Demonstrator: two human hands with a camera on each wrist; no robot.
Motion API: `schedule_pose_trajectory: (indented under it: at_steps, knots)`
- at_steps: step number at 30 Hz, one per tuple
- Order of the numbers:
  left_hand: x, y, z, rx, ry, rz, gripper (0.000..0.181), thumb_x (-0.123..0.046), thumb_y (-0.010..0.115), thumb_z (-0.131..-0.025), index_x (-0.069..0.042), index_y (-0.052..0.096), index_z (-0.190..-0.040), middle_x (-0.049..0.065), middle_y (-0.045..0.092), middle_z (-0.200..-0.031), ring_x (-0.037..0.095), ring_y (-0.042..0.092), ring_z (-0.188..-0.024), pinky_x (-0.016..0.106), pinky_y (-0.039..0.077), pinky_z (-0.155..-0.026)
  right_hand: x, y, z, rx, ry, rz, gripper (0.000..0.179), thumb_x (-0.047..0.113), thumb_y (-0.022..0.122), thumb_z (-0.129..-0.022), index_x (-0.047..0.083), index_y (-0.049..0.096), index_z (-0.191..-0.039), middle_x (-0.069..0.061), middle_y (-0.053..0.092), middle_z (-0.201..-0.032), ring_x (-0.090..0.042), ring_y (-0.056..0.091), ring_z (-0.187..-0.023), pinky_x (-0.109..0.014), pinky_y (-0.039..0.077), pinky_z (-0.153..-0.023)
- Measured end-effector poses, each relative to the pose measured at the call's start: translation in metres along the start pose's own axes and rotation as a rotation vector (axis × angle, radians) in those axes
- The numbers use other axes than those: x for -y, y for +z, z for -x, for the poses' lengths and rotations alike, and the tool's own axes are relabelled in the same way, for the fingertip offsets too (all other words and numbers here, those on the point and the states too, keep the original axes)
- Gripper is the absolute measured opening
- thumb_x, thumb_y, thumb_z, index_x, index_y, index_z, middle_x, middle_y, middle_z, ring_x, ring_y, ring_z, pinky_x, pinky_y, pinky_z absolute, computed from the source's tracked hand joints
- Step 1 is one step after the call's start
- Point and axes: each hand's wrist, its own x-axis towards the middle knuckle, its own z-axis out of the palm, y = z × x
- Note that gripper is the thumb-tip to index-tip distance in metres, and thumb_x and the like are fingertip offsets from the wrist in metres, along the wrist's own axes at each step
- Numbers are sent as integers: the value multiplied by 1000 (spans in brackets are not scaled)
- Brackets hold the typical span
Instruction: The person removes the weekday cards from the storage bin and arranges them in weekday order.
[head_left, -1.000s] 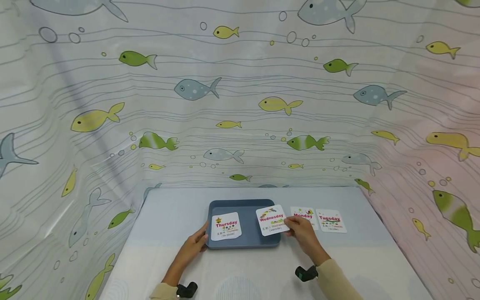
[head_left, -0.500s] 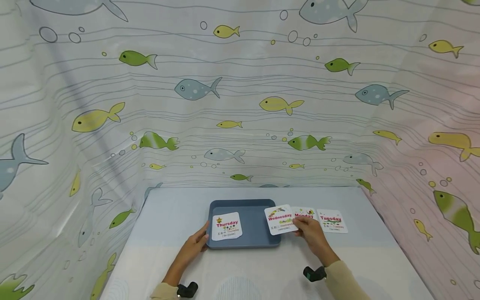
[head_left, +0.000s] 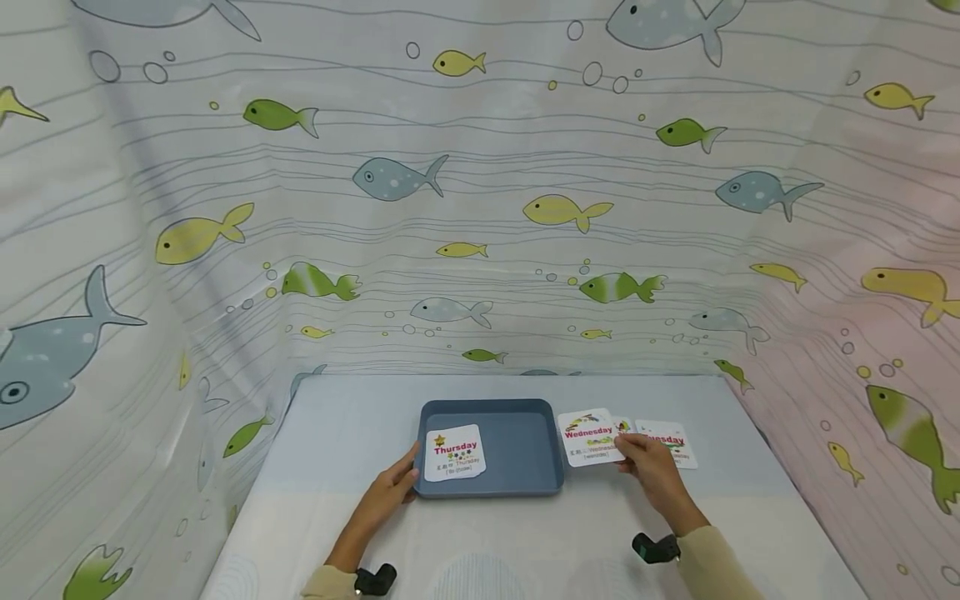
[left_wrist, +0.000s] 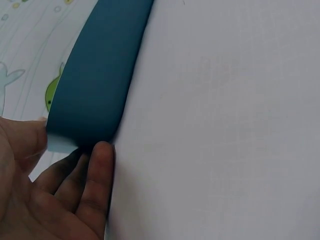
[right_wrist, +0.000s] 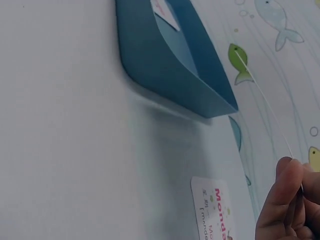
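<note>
The blue-grey tray [head_left: 525, 454] lies on the table, a Thursday card [head_left: 455, 452] at its left end; another card's edge seems to show beneath that one. My left hand [head_left: 386, 492] grips the tray's left side, thumb at the rim and fingers against the outer wall [left_wrist: 95, 90]. Between thumb and fingers, my right hand [head_left: 658, 477] pinches a white Wednesday card [head_left: 585, 442] by its right edge, just right of the tray. Held up, that card covers most of the Monday card [right_wrist: 212, 207] in the head view. The right hand partly hides the Tuesday card [head_left: 678, 437].
A pale table [head_left: 487, 533] with a white and light blue cover stretches under everything. Behind it and at both sides hangs a fish-patterned curtain [head_left: 480, 192]. Each wrist wears a small black camera [head_left: 656, 548].
My right hand has carried the Wednesday card rightward, from over the tray's right end to over the Monday card. The left hand and the tray have stayed put.
</note>
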Motion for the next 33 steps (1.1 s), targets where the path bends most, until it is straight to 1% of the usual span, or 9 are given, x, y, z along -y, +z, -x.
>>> schedule_pose_trajectory:
  at_steps: [5,8,11,16,26,30,33]
  knots:
    - [-3,0,0,8,-1,8,56,-23,52,-105,-19,34,-157,22,37,-157,42,53,-133,40,60,-88,-1,-15,-2,-13,4,5,45,23,61,-101,-8,54,-133,-9,61,-109,-13,60,-81,-19,57,-69]
    - [-4,-1,0,9,-2,6,56,-23,52,-105,-19,34,-157,22,36,-158,43,52,-134,41,60,-89,-2,-22,-3,-28,6,2,46,24,62,-101,-8,55,-133,-9,62,-110,-12,60,-81,-19,57,-70]
    - [-4,-1,0,7,-5,2,56,-23,52,-105,-19,34,-157,22,36,-158,42,52,-134,41,60,-88,-4,-29,-3,-37,10,10,51,27,62,-100,-8,53,-135,-9,60,-113,-13,60,-82,-19,57,-71]
    - [-3,-1,-1,9,-6,4,55,-22,52,-105,-18,34,-157,23,37,-157,41,55,-131,39,61,-87,-6,-40,-2,-54,27,16,53,28,61,-101,-8,51,-138,-10,56,-117,-14,60,-85,-18,57,-72]
    - [-1,0,-2,1,-14,8,54,-21,51,-105,-20,35,-157,22,37,-157,40,57,-130,40,61,-87,-9,-57,-3,-107,59,14,55,28,61,-101,-8,48,-141,-12,56,-118,-14,61,-86,-20,57,-73]
    - [-1,0,-2,-2,-23,11,54,-21,52,-105,-21,35,-157,22,38,-157,39,56,-130,39,61,-87,-11,-65,-4,-115,63,19,57,29,60,-101,-7,46,-143,-12,55,-119,-13,60,-87,-19,58,-75]
    - [-1,0,-2,2,-20,15,54,-22,51,-105,-21,35,-157,22,37,-157,39,55,-131,39,61,-88,-14,-72,-6,-121,63,19,58,31,59,-102,-7,45,-143,-9,55,-116,-12,60,-86,-19,57,-75]
